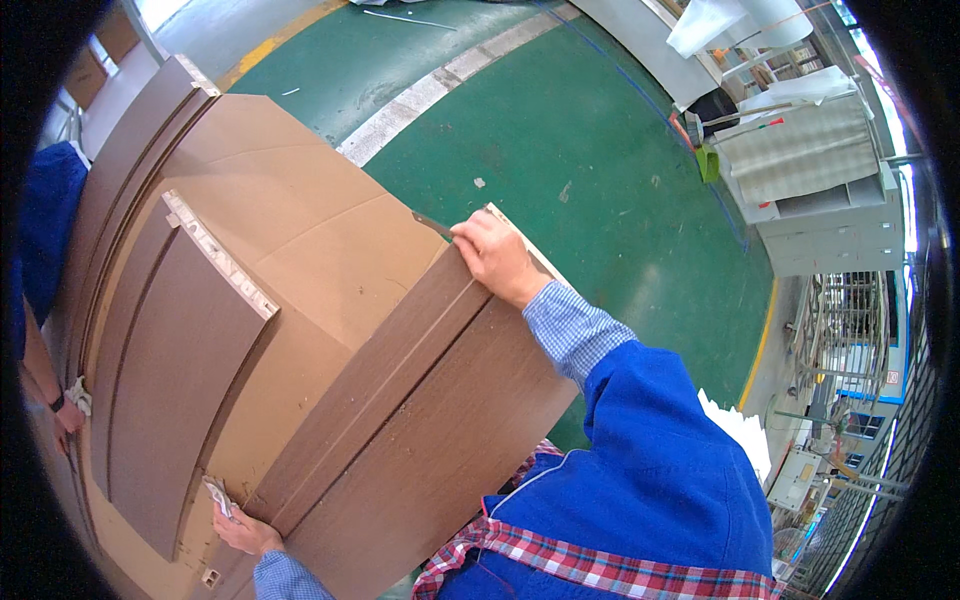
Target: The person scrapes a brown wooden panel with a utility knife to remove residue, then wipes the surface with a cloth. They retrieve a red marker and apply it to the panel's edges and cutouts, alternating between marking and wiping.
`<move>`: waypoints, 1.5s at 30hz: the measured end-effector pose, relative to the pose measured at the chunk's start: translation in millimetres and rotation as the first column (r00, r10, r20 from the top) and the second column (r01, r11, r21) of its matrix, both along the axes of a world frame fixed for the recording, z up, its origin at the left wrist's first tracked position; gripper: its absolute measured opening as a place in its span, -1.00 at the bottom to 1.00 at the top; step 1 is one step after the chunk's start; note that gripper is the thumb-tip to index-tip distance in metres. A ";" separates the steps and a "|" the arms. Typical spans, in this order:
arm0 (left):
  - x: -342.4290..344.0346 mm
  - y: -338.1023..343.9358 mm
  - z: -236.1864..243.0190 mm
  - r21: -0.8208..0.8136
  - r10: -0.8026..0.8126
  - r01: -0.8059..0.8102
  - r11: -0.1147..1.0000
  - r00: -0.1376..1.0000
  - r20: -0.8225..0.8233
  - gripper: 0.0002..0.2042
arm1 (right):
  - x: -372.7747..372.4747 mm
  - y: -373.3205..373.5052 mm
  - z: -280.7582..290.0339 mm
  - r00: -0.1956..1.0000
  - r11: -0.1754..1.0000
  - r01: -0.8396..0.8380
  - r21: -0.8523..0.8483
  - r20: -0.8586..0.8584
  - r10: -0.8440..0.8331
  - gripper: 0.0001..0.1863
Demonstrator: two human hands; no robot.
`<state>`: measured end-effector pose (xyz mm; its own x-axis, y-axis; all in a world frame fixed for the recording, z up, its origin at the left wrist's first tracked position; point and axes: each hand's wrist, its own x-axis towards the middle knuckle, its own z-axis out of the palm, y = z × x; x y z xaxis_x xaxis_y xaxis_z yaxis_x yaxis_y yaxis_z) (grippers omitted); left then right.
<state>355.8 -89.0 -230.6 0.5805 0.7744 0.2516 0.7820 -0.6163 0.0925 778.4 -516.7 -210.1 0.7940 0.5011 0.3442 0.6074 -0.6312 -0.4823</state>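
A long brown grooved panel (400,420) lies in front of me on a cardboard-covered surface. My right hand (497,258) is closed at its far end, by the pale raw edge (525,240). A thin metal blade (432,224) sticks out from those fingers to the left; its handle is hidden. At the panel's near left end, my left hand (247,530) is closed on a crumpled whitish cloth or wrapper (219,494). Left of it lies a shorter brown panel (180,370), its pale cut end (220,255) facing away from me.
Brown cardboard (290,210) spreads under the panels. Another grooved panel (130,180) runs along the far left. A person in blue (50,220) stands there, a hand (68,418) near a white cloth (80,397). Beyond is green floor (620,260); a cabinet (835,230) stands right.
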 end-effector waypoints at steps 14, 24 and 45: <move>4.4 -8.3 6.7 -0.023 0.049 -0.050 0.998 0.999 -0.022 -0.64 | 23.3 -22.3 -8.5 0.979 0.980 0.196 -0.047 0.072 -0.192 -0.91; 4.9 -4.1 3.0 0.008 0.034 -0.034 0.999 0.997 -0.063 -0.63 | 7.5 -11.0 -7.1 0.961 0.971 0.240 0.013 0.135 -0.240 -0.91; 8.1 -12.5 6.4 -0.037 0.072 -0.074 0.997 0.996 -0.054 -0.63 | -145.2 138.8 -3.8 1.000 0.999 0.020 0.033 0.017 -0.020 -0.84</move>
